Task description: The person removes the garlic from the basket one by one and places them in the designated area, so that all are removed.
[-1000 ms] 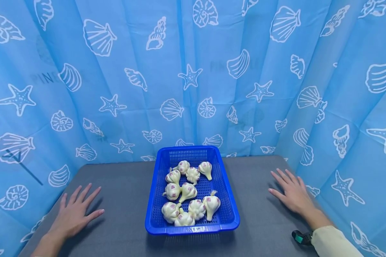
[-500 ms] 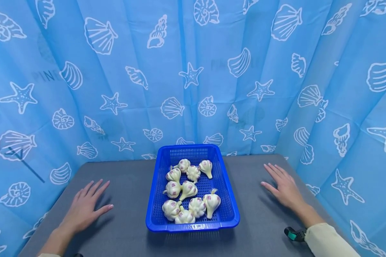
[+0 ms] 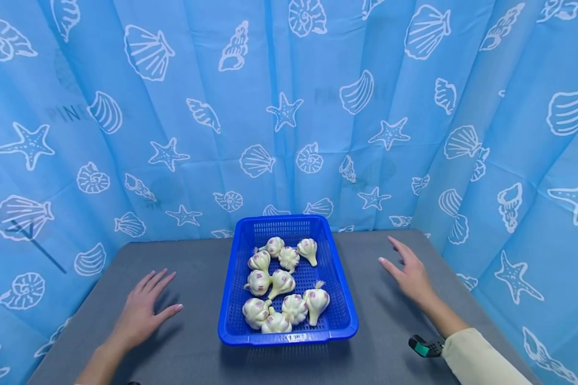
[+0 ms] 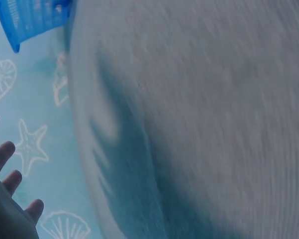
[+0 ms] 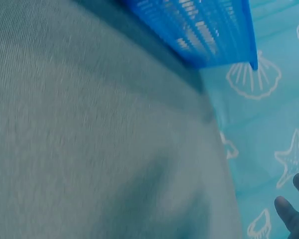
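A blue plastic basket (image 3: 289, 338) stands in the middle of the grey table, with several white, purple-streaked garlic bulbs (image 3: 281, 282) lying in it. To its left my left hand (image 3: 139, 315) hovers over the table, fingers extended and thumb spread toward the basket; it holds nothing. On the other side my right hand (image 3: 411, 275) is held above the table with its fingers straight and thumb apart, touching nothing. The left wrist view catches the left fingers (image 4: 9, 183) at its edge and a corner of the basket (image 4: 35, 20). In the right wrist view, fingertips (image 5: 287, 211) show at lower right.
The grey table (image 3: 192, 299) runs back to a blue curtain (image 3: 289, 107) printed with white shells and starfish, which also encloses both sides. A black and green band (image 3: 424, 346) is at the right wrist.
Both hands have moved inward toward the basket, the left one to the right and the right one to the left. The basket and garlic bulbs stay in place.
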A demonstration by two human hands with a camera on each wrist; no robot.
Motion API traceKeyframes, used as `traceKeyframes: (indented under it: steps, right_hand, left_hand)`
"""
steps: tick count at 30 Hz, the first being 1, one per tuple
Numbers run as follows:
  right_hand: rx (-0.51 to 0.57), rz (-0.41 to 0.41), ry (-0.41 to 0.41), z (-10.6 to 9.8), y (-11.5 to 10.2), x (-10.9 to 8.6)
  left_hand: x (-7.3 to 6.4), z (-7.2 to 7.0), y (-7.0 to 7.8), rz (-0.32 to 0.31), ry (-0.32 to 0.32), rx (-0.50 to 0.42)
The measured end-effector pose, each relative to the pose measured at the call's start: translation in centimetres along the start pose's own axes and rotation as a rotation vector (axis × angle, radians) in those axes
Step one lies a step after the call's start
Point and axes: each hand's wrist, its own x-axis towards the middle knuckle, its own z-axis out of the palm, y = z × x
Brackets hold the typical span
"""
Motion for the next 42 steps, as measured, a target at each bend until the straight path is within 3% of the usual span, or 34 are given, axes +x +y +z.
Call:
traceKeyframes:
  steps: [12,15,23,31,36,42]
  right_hand:
    - [0.153,0.051,0.037,0.8,-2.5,0.9]
    - [0.183,0.048,0.045,1.0,-3.2,1.4]
    - [0.248,0.052,0.044,1.5,-4.7,2.4]
    - [0.332,0.064,0.020,2.1,-6.0,3.5]
    - [0.370,0.081,-0.006,2.3,-7.1,4.2]
    - [0.407,0.077,-0.033,1.9,-10.5,4.6]
  left_hand:
    - [0.5,0.6,2.8,-0.103,0.044,-0.245]
    - [0.6,0.8,3.7,-0.083,0.072,-0.309]
    - [0.8,1.5,5.8,0.046,0.186,-0.444]
    - [1.1,1.8,7.5,0.088,0.203,-0.619]
    - [1.3,2.1,8.7,0.086,0.191,-0.688]
    - [1.3,2.5,9.8,0.018,0.173,-0.750]
